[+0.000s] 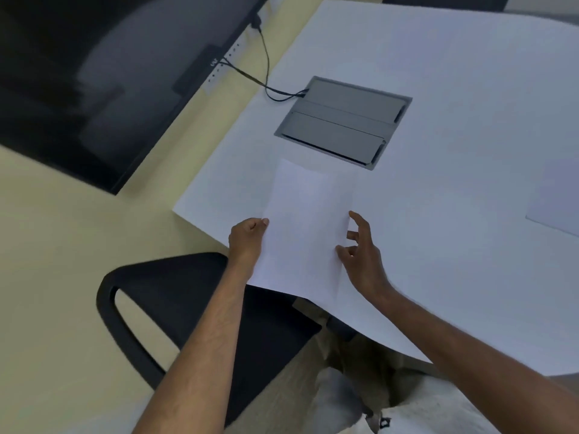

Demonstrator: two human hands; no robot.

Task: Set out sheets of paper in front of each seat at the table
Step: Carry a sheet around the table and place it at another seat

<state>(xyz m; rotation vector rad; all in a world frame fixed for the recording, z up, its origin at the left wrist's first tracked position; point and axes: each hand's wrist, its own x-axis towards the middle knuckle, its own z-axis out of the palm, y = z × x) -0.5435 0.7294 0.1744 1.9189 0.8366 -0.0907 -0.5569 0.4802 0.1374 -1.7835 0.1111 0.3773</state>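
Note:
A white sheet of paper [304,223] lies over the near edge of the white table [454,120], its lower end past the edge above a black chair [175,308]. My left hand [247,239] grips the sheet's left edge, thumb on top. At the sheet's right edge my right hand [363,255] has its fingers spread, thumb and fingertips touching the paper. A second white sheet [557,211] rests on the table at the far right, cut off by the frame.
A grey cable box lid [341,120] is set into the table beyond the sheet, with black cables [266,76] running to a large dark screen [94,73] at left. Another dark chair [438,0] shows at the table's far side. The floor is pale yellow.

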